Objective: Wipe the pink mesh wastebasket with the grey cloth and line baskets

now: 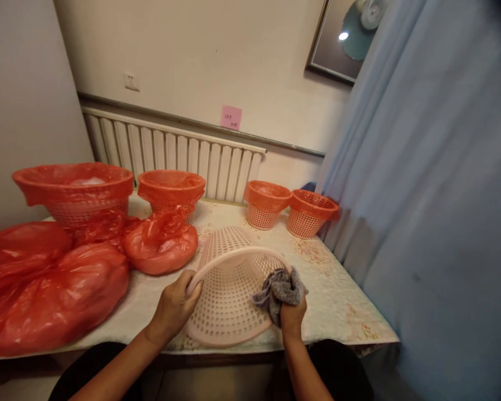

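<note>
A pale pink perforated plastic basket (229, 306) lies on its side on the table, its mouth facing me. My left hand (177, 303) is closed around the left part of its rim. In my right hand (293, 314) is a bunched grey cloth (280, 289), pressed against the rim's right side and partly inside the mouth. The fingers of that hand are mostly covered by the cloth.
Tied red plastic bags (67, 295) fill the table's left side. Baskets lined with red bags stand at the back left (87, 209) and back right (264, 216). A blue curtain (421, 195) hangs along the right edge; a radiator (171, 145) is behind the table.
</note>
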`<state>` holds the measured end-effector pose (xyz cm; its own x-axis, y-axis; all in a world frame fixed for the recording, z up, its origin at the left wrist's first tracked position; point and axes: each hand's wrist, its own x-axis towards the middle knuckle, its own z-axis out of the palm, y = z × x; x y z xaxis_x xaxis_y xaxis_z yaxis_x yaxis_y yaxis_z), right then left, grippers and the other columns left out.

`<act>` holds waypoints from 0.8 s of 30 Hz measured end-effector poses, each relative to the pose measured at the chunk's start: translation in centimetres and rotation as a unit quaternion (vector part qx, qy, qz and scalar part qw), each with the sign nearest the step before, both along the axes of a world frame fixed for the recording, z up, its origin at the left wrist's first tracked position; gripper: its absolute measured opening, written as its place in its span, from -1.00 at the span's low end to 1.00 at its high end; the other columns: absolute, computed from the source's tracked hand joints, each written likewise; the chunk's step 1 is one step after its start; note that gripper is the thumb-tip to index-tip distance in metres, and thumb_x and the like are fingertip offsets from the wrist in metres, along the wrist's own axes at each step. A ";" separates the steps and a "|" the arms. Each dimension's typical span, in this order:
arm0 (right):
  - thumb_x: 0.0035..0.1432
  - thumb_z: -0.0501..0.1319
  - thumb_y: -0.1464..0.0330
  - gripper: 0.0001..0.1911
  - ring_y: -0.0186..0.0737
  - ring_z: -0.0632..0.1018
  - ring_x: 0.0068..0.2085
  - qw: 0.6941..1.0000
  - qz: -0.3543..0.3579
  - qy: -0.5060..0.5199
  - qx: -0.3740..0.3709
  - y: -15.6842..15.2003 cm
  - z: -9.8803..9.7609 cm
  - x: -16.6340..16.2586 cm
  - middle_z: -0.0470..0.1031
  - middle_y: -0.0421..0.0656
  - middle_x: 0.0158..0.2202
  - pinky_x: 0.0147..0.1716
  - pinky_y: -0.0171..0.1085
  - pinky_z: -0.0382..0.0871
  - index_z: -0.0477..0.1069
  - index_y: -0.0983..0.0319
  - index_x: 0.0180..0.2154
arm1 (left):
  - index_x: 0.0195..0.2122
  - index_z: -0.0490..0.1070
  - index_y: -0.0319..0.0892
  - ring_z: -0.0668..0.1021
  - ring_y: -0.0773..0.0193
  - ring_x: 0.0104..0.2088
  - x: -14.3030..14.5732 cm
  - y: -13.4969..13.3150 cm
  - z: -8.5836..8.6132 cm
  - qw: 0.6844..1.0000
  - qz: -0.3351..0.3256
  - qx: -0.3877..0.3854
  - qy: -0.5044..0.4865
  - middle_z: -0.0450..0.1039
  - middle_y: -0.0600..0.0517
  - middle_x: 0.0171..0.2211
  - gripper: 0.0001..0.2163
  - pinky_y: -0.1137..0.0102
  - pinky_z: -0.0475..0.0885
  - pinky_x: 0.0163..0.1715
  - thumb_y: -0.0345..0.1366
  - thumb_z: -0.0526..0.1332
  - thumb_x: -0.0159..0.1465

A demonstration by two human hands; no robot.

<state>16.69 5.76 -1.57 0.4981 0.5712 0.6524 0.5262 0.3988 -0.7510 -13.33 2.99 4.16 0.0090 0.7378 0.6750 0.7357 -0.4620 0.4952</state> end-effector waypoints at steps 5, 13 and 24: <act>0.16 0.09 0.33 -0.75 -0.11 0.46 -0.19 0.976 0.046 -0.212 0.012 1.0 10.0 1.3 0.49 -0.06 -0.26 -0.15 -0.18 0.30 0.44 0.25 -0.17 | -0.22 0.32 -0.14 0.54 0.20 -0.34 1.6 0.8 2.2 0.999 0.008 0.022 0.027 0.45 0.02 -0.35 -0.87 0.37 0.42 -0.33 -0.21 0.10 0.30; 0.14 0.13 0.39 -0.87 -0.13 0.36 -0.32 0.852 0.055 -0.519 -0.031 1.3 15.6 -0.7 0.40 -0.10 -0.37 -0.34 -0.25 0.14 0.40 0.22 -0.24 | -0.23 0.32 -0.14 0.52 0.23 -0.42 4.6 2.7 5.3 0.993 -0.075 -0.016 0.091 0.44 0.05 -0.41 -0.91 0.40 0.35 -0.40 -0.35 0.06 0.29; 0.23 0.06 0.39 -0.80 -0.11 0.45 -0.24 0.894 0.062 -0.444 0.021 3.0 9.5 2.2 0.48 -0.04 -0.28 -0.21 -0.19 0.32 0.40 0.26 -0.15 | -0.23 0.30 -0.12 0.52 0.27 -0.39 3.6 2.5 2.7 0.993 -0.100 -0.020 0.064 0.46 0.06 -0.38 -0.89 0.43 0.37 -0.36 -0.41 0.05 0.25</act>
